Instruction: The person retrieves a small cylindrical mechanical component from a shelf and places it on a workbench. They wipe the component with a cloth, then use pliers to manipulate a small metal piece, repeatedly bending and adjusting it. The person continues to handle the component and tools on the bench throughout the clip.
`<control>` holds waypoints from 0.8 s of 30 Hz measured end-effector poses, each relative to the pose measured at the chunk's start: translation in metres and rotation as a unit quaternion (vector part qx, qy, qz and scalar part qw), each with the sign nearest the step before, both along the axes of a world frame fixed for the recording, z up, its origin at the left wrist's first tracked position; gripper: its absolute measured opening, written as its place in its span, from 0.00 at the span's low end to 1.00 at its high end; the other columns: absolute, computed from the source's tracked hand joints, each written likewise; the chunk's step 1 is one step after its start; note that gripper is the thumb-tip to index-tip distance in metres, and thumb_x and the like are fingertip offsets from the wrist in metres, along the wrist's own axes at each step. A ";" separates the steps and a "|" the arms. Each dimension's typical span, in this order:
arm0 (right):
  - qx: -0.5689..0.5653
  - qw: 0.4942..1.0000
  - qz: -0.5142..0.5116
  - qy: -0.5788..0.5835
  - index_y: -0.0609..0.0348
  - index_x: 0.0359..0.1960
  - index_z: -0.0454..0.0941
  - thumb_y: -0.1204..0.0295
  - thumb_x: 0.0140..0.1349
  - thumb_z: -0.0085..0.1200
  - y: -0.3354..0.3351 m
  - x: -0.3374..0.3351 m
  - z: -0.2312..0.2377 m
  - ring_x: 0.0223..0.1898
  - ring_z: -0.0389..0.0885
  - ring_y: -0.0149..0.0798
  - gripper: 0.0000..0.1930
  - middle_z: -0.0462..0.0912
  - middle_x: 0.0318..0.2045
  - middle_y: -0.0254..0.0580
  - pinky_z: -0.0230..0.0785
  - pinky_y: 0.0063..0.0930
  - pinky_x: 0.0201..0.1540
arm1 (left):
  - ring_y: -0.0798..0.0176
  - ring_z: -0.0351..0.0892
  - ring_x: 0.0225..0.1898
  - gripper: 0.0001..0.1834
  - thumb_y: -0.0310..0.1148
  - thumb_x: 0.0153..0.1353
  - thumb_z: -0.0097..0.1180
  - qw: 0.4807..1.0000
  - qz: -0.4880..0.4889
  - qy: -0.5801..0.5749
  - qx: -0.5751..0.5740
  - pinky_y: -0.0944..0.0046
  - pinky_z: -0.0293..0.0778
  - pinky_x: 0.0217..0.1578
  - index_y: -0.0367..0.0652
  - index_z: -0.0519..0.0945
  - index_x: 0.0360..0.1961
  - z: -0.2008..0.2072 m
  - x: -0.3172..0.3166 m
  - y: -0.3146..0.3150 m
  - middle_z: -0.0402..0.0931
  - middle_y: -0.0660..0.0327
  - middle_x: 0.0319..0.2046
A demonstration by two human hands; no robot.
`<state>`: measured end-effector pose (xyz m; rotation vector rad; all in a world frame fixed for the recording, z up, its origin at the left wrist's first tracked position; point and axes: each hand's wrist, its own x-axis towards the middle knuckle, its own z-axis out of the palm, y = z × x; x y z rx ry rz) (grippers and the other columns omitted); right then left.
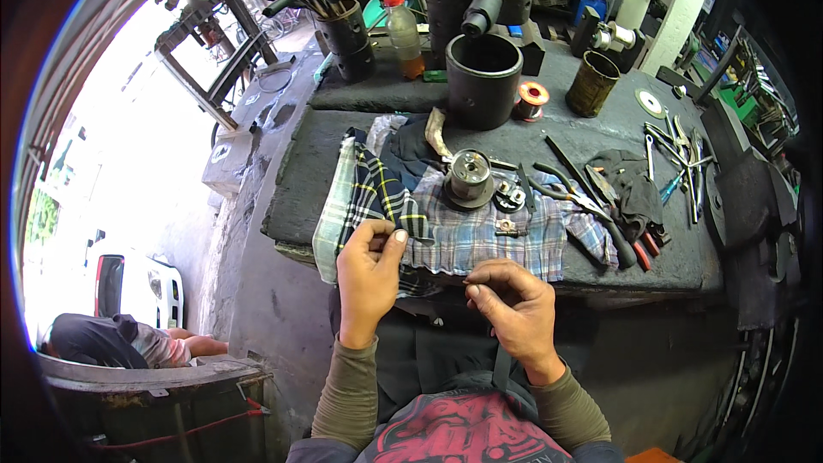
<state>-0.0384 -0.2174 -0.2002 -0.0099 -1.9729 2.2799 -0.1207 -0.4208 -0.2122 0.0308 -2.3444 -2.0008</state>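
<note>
My left hand [369, 273] is closed above the bench's front edge, thumb and forefinger pinched together; what they hold, if anything, is too small to make out. To its right, my right hand [517, 302] pinches with thumb and forefinger, a tiny dark bit showing at the tips. Beyond them a plaid cloth [446, 244] covers part of the bench. On it stands a round metal motor part [470, 178] with a flanged base. Beside that lie a small metal fitting [509, 197] and a small block-shaped piece [512, 228].
Pliers [570, 191], a dark rag [630, 184] and several hand tools [681, 154] lie on the right. Farther back stand a black cylinder [483, 86], a copper wire spool [532, 99], a rusty can [593, 86] and a bottle [403, 39]. Someone's bent back [94, 339] shows at lower left.
</note>
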 end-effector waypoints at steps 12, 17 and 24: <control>0.032 0.999 0.000 0.016 0.65 0.42 0.86 0.83 0.64 0.66 -0.015 -0.003 -0.001 0.42 0.84 0.30 0.06 0.86 0.41 0.38 0.76 0.24 0.48 | 0.57 0.85 0.56 0.16 0.29 0.80 0.45 0.891 0.041 0.046 0.449 0.56 0.80 0.60 0.31 0.78 0.60 -0.005 0.013 -0.071 0.84 0.51 0.54; 0.084 0.990 0.041 0.105 0.65 0.41 0.86 0.82 0.62 0.66 -0.041 -0.012 0.006 0.41 0.86 0.35 0.07 0.87 0.39 0.42 0.77 0.28 0.47 | 0.53 0.84 0.59 0.19 0.31 0.81 0.45 0.865 0.019 -0.021 0.502 0.53 0.79 0.63 0.31 0.78 0.63 -0.003 0.016 -0.070 0.84 0.50 0.57; -0.020 0.983 0.135 0.125 0.66 0.44 0.84 0.81 0.65 0.64 -0.057 -0.023 0.034 0.43 0.83 0.33 0.07 0.86 0.42 0.41 0.76 0.28 0.48 | 0.69 0.71 0.30 0.21 0.52 0.85 0.39 0.743 -0.170 0.033 0.646 0.61 0.75 0.30 0.48 0.72 0.41 0.053 0.026 -0.048 0.72 0.66 0.32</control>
